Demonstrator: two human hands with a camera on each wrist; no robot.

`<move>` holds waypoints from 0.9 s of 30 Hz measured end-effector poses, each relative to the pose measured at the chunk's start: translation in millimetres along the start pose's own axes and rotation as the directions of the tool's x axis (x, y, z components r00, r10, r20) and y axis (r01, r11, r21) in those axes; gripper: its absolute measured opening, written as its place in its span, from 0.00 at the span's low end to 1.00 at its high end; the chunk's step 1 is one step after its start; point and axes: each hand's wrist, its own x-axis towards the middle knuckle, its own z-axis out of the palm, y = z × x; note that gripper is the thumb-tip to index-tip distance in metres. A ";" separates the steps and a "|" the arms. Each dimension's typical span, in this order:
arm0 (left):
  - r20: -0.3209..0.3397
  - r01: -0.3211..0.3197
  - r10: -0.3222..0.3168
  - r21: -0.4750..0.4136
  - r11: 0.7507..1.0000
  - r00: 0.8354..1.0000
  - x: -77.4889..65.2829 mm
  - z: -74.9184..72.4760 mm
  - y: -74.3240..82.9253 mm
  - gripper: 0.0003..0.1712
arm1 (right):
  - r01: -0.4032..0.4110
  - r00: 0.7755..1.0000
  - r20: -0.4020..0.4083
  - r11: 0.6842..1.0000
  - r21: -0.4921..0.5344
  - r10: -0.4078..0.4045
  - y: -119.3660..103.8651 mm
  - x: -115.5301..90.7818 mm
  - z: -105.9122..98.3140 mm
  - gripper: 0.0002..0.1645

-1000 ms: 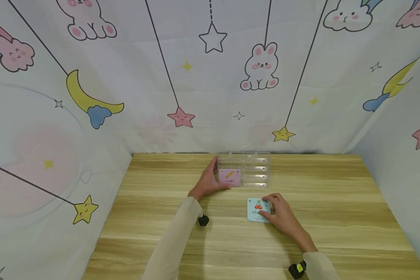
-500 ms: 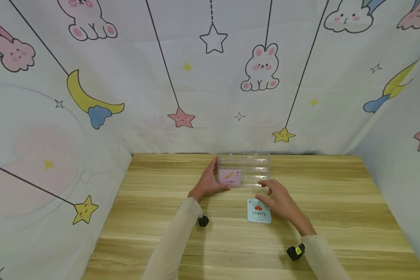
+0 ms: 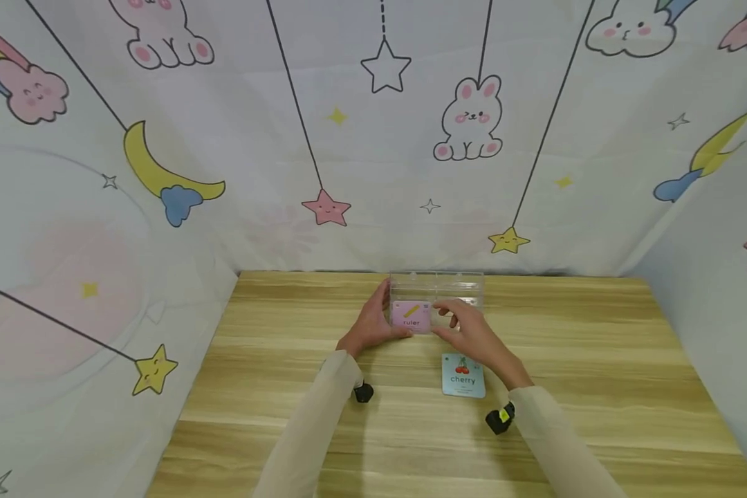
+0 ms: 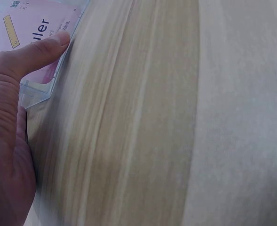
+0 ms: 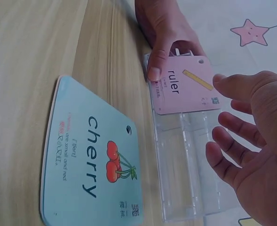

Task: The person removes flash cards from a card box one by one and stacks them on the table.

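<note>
A clear plastic card holder point(image 3: 460, 286) stands at the back of the table, with a pink "ruler" card point(image 3: 411, 317) in its left half. My left hand point(image 3: 373, 321) grips the holder's left side. In the left wrist view, its thumb point(image 4: 46, 49) lies over the card's face. My right hand point(image 3: 475, 337) is at the right edge of the pink card, thumb and fingers apart. Whether the right thumb point(image 5: 234, 85) touches that card I cannot tell. A light-blue "cherry" card point(image 3: 463, 377) lies on the table in front of the holder, below the right hand.
The wooden table point(image 3: 274, 325) reaches back to a white cloth point(image 3: 386, 152) printed with stars, rabbits and clouds. That cloth hangs right behind the holder. A black wrist camera point(image 3: 500, 418) sits by the right sleeve, another point(image 3: 364, 393) by the left.
My right hand has left the cherry card and moved up and left to the ruler card's right edge. The left hand stays on the holder, and the cherry card lies where it was.
</note>
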 end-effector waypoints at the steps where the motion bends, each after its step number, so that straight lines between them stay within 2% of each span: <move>1: 0.000 0.001 -0.001 0.004 1.000 1.000 -0.1 0.1 0.0 0.76 | -0.005 1.000 0.004 1.000 0.000 0.005 -0.6 1.9 0.5 0.29; 7: 0.012 0.012 -0.012 0.021 1.000 1.000 0.6 0.9 -0.9 0.76 | -0.026 1.000 0.010 1.000 0.012 0.026 0.5 9.1 4.5 0.27; 19: -0.012 -0.052 0.052 -0.012 0.999 0.999 2.7 -0.6 0.7 0.75 | 0.003 1.000 -0.017 1.000 0.025 -0.003 6.6 17.7 11.2 0.23; 27: -0.009 -0.014 0.014 -0.002 1.000 1.000 2.9 -0.2 2.1 0.75 | 0.027 0.998 -0.051 0.999 0.041 -0.025 7.8 19.1 13.0 0.19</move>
